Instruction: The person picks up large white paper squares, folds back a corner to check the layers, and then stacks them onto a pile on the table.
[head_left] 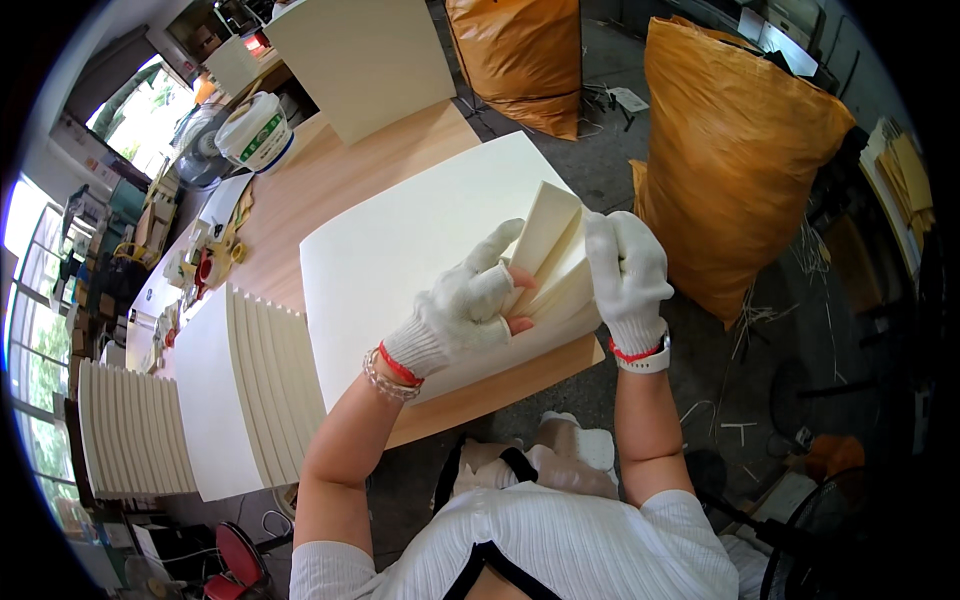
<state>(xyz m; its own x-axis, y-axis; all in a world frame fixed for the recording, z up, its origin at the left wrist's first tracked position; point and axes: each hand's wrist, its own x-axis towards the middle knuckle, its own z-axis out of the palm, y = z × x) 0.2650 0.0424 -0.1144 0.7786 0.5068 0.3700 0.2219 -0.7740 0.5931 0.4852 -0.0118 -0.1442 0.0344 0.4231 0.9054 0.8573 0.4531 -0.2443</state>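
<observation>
A folded piece of cream card [546, 232] stands tilted over the right part of a large cream sheet stack [385, 260] on the table. My left hand [458, 300], in a white knit glove with some bare fingertips, grips the folded card's left side between thumb and fingers. On the card's right side is my right hand [628, 262], also gloved, its fingers curled closed against the card edge. The right fingertips are partly hidden. Between the hands, the folds of the card spread apart.
Stacks of folded cream boards [265, 380] stand to the left on the wooden table [425, 135]. A large upright board [365, 65], a white tub [255, 135] and tape rolls [210, 265] are farther back. Full orange sacks [735, 160] stand on the floor at right.
</observation>
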